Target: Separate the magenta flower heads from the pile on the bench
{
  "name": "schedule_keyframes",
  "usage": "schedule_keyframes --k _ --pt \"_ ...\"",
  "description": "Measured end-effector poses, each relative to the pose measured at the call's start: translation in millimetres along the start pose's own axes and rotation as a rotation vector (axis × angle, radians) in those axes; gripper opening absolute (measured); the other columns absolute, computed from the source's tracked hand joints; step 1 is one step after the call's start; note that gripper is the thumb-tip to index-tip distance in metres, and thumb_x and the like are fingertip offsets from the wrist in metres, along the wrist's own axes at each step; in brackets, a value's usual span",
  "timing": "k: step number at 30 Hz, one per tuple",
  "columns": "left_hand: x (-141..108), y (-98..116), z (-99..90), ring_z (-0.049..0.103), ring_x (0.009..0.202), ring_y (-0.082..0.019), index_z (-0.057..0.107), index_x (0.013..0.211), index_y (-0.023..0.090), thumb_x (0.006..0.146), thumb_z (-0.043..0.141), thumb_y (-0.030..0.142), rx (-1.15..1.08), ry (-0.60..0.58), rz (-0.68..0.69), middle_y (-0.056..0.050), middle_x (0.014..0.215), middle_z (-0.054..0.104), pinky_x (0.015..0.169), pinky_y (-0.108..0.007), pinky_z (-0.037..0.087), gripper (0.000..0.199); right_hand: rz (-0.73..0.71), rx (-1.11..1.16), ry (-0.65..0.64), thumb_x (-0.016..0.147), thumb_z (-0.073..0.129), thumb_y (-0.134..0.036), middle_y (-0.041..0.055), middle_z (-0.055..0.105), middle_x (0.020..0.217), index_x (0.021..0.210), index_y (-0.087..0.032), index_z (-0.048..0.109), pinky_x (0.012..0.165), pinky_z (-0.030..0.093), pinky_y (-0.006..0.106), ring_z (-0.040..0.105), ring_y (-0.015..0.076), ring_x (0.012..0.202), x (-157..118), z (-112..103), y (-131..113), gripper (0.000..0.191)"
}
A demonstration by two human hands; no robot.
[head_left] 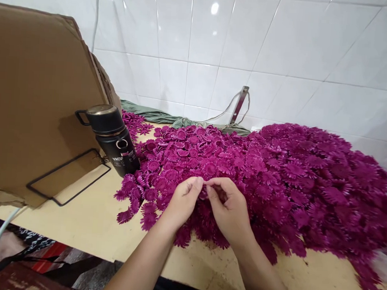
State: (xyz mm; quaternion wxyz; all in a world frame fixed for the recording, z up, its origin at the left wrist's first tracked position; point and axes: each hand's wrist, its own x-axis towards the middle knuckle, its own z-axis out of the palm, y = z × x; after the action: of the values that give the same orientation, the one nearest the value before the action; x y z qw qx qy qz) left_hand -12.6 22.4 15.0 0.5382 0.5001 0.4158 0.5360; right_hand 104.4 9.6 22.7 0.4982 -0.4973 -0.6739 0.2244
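A broad heap of magenta artificial flower heads (297, 183) spreads over the pale tabletop (85, 226). Over the heap's front middle, my left hand (187, 197) and my right hand (227, 205) meet, thumbs and fingertips nearly touching. The fingers of both hands are closed in a pinch. Between the fingertips there is a bit of magenta, too small and too covered to name. Flower petals lie right below and behind both hands.
On the left, a black vacuum flask (112, 139) leans before a large cardboard sheet (34, 98). Near it lies a black wire frame (70, 178). Behind the heap are green cloth (156, 113), a metal bracket (239, 106) with cord, and a white tiled wall (204, 39).
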Motion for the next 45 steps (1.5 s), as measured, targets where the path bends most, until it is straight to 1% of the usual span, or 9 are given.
schedule_keyframes --k 4,12,19,21,25,28,30,38,45 --pt "-5.0 2.7 2.2 0.057 0.080 -0.017 0.065 0.086 0.017 0.070 0.064 0.027 0.026 -0.090 -0.003 -0.004 0.082 0.065 0.080 -0.029 0.044 0.019 0.082 0.025 0.079 0.084 0.048 -0.025 0.0045 0.064 0.077 0.081 -0.021 0.057 0.068 0.049 0.034 0.061 0.0191 0.073 0.5 -4.5 5.1 0.010" --pt "-6.2 10.4 14.6 0.041 0.057 -0.009 0.061 0.093 0.016 0.070 0.057 0.013 0.090 0.013 0.053 0.006 0.062 0.042 0.057 -0.021 0.038 0.024 0.100 -0.145 0.257 0.082 0.045 -0.025 0.0044 0.062 0.070 0.077 -0.021 0.053 0.063 0.046 0.034 0.058 0.0192 0.064 3.7 0.9 -0.1 0.010" --pt "-17.1 18.2 -11.7 0.038 0.056 -0.009 0.062 0.101 0.017 0.068 0.065 0.020 0.061 0.090 0.023 0.007 0.061 0.038 0.056 -0.020 0.036 0.034 0.190 -0.169 0.675 0.077 0.049 -0.021 -0.0007 0.051 0.059 0.074 -0.021 0.049 0.051 0.042 0.030 0.052 0.0162 0.051 34.1 -56.6 17.7 0.003" --pt "-15.9 16.9 -14.9 0.041 0.059 -0.009 0.062 0.103 0.017 0.067 0.067 0.020 0.035 0.100 -0.003 0.006 0.063 0.043 0.060 -0.021 0.038 0.037 0.118 -0.178 0.627 0.077 0.051 -0.021 0.0033 0.056 0.069 0.084 -0.019 0.054 0.056 0.046 0.033 0.056 0.0181 0.060 38.5 -64.8 15.9 0.008" --pt "-10.1 13.3 -8.8 0.047 0.067 -0.012 0.063 0.100 0.018 0.066 0.067 0.020 0.026 0.048 -0.022 0.003 0.068 0.052 0.067 -0.023 0.041 0.034 0.036 -0.246 0.302 0.079 0.053 -0.026 0.0142 0.057 0.112 0.113 -0.018 0.055 0.080 0.049 0.045 0.058 0.0264 0.098 32.1 -50.5 -1.3 0.035" --pt "-7.2 9.4 -4.8 0.044 0.061 -0.011 0.061 0.074 0.016 0.067 0.067 0.028 0.021 -0.018 -0.048 0.003 0.063 0.051 0.061 -0.023 0.038 0.015 0.060 -0.127 0.030 0.082 0.052 -0.035 0.0131 0.061 0.108 0.111 -0.018 0.058 0.084 0.049 0.045 0.058 0.0267 0.100 15.7 -28.7 -8.7 0.034" --pt "-6.1 6.4 -4.6 0.039 0.056 -0.009 0.053 0.061 0.016 0.068 0.065 0.036 0.030 -0.041 -0.055 0.004 0.059 0.046 0.056 -0.022 0.034 0.024 0.097 -0.037 -0.081 0.081 0.055 -0.038 0.0116 0.064 0.103 0.107 -0.018 0.058 0.084 0.050 0.043 0.061 0.0251 0.096 4.3 -16.1 -7.7 0.033" --pt "-2.8 -3.1 -5.4 0.028 0.054 -0.009 0.035 0.056 0.019 0.072 0.056 0.049 0.152 -0.027 -0.010 0.007 0.056 0.030 0.051 -0.022 0.026 0.040 0.151 0.137 -0.117 0.077 0.058 -0.031 0.0062 0.062 0.088 0.088 -0.020 0.056 0.077 0.050 0.035 0.061 0.0195 0.083 -1.1 -6.9 -2.3 0.016" --pt "-4.3 2.9 -7.8 0.027 0.052 -0.009 0.036 0.055 0.020 0.075 0.053 0.052 0.187 -0.059 0.041 0.007 0.055 0.029 0.050 -0.022 0.026 0.041 0.207 0.315 -0.228 0.073 0.059 -0.031 -0.0015 0.055 0.062 0.068 -0.019 0.056 0.057 0.044 0.026 0.051 0.0129 0.059 9.5 -7.7 -5.2 0.013"
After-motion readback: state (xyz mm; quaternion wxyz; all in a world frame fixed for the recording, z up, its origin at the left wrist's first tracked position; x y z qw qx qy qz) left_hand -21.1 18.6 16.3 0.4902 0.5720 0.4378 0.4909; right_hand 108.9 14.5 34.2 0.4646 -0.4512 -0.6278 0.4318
